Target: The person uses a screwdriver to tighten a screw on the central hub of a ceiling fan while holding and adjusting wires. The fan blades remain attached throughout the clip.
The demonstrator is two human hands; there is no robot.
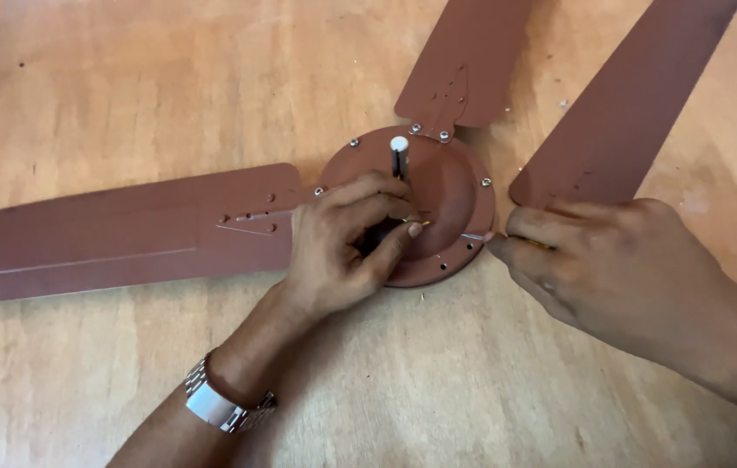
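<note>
Fingers of left hand (pixel 342 238) clenched on the dark shaft at the centre of the brown ceiling fan motor housing (pixel 446 186). Right hand (pixel 611 260) fingertips pinch something thin at the housing rim, just below a fan blade (pixel 620 104). Wooden tabletop (pixel 386 399) underneath.

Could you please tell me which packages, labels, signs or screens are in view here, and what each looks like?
None in view: only a brown ceiling fan hub with three blades on a wooden surface, the left hand on the hub and the right hand at its rim.
</note>
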